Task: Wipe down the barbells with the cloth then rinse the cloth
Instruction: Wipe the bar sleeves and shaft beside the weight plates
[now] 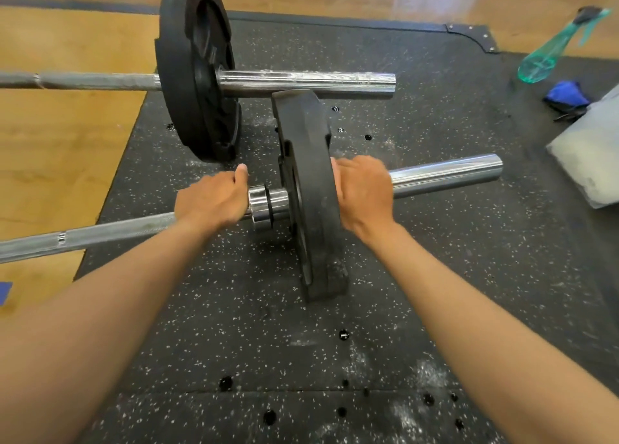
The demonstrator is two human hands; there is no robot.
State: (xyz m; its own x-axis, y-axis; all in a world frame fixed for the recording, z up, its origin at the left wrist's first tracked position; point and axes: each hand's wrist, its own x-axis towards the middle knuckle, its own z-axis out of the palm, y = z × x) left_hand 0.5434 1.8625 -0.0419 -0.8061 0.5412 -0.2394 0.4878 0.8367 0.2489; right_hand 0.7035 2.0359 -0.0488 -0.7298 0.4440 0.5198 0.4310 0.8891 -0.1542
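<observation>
Both hands on the near barbell (445, 174), which lies on the rubber mat (234, 343).

The left hand (211, 201) curls around the bar just inside the collar; the right hand (363, 189) wraps the sleeve, pressed against the black plate (310, 209). A second barbell (301, 81) lies just behind it. The blue cloth (566, 95) sits well apart at the right edge, beside a green spray bottle (549, 53).
</observation>
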